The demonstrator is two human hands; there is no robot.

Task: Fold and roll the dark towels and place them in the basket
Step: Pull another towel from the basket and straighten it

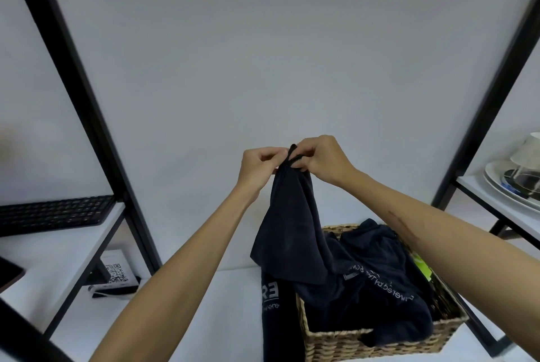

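**towel_newbie:** So I've got one dark towel (287, 215) lifted up in the air above the surface (222, 312). My left hand (258, 167) and right hand (321, 158) are both pinching it at the top, right next to each other, and the rest hangs down towards the wicker basket (380, 341) at the near right. How do I get a tidy fold from here?

**foldmaster:** I'd slide your hands apart along the top hem until you reach both corners, so it hangs flat and not bunched. Then lay it on the bare surface to the left of the basket, fold it lengthwise and roll it tight from one short end.

**towel_newbie:** Makes sense. The basket is heaped with more loose dark towels (380, 268), and one hangs over its left edge with pale lettering on it.

**foldmaster:** How many are in there?

**towel_newbie:** Can't tell, they're all tangled together. There's something bright green (422, 266) poking out at the far right of the basket, mostly buried. The lettering is only partly readable, and the held towel's lower edge blends into the pile.
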